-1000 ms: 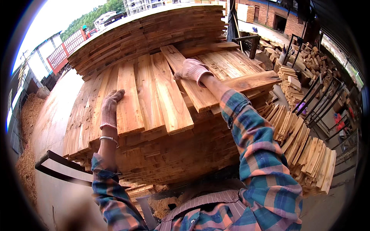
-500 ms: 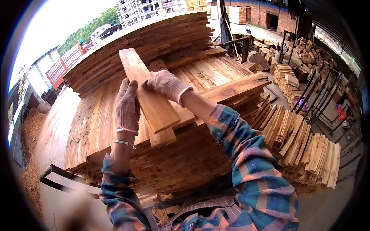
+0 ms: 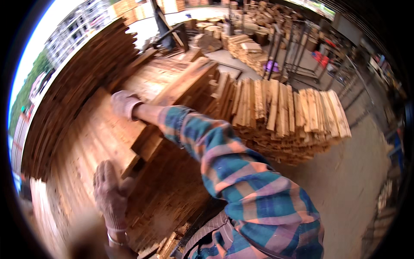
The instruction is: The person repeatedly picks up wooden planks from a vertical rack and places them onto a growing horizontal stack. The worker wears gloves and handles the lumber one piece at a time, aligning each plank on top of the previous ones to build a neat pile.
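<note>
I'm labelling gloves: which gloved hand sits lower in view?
The left hand, pointing up the picture; the right hand is higher, beyond its plaid sleeve.

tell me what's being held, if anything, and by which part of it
Can't be told: the right grip is at a wooden board, too blurred to show a hold. The left grip is open, nothing visibly held.

Flat, light reddish-brown wooden planks (image 3: 82, 144), long and rectangular, squared ends. Laid flat, side by side, as a top layer; long edges roughly parallel, slanting from upper left to lower right in view. Near ends not flush: stepped edge, some jutting past others, dark gap near the front edge. Seams faint; motion blur hides most grain. Exact plank count can't be told.
</note>
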A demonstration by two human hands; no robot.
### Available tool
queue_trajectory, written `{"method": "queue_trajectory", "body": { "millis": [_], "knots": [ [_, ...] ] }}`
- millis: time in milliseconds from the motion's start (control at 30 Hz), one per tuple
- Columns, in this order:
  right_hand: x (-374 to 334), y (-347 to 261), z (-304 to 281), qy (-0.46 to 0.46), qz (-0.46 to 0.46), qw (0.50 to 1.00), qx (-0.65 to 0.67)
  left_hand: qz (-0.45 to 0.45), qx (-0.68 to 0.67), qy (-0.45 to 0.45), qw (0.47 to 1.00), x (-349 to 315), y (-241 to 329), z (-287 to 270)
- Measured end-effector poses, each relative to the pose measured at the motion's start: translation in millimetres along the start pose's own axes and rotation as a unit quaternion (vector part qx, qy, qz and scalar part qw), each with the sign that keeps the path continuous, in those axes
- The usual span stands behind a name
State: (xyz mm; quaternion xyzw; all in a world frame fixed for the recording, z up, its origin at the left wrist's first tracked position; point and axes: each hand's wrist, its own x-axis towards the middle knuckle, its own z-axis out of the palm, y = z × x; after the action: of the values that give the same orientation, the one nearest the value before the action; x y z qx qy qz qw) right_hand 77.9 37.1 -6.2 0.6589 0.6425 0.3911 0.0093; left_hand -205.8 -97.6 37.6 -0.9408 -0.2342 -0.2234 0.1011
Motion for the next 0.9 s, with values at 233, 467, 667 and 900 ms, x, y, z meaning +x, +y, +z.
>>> {"method": "queue_trajectory", "body": {
  "millis": [233, 467, 667, 900],
  "knots": [
    [-47.3, 7.0, -117.2, -0.003, 0.168, 0.880, 0.444, -0.078, -0.029, 0.043, 0.996, -31.8, 0.2, -5.4],
    [-416.6, 22.9, -73.8, -0.068, 0.345, 0.689, 0.634, -0.003, -0.475, 0.128, 0.871, -38.3, 160.4, 19.6],
    [-771.4, -37.3, 14.6, 0.097, 0.731, -0.023, 0.676, -0.220, -0.649, -0.303, 0.662, -18.4, 312.2, 186.6],
    [-933.0, 20.2, 55.4, 0.216, 0.868, -0.086, 0.439, -0.210, -0.645, -0.543, 0.495, 3.6, 526.7, 368.8]
  ]
}}
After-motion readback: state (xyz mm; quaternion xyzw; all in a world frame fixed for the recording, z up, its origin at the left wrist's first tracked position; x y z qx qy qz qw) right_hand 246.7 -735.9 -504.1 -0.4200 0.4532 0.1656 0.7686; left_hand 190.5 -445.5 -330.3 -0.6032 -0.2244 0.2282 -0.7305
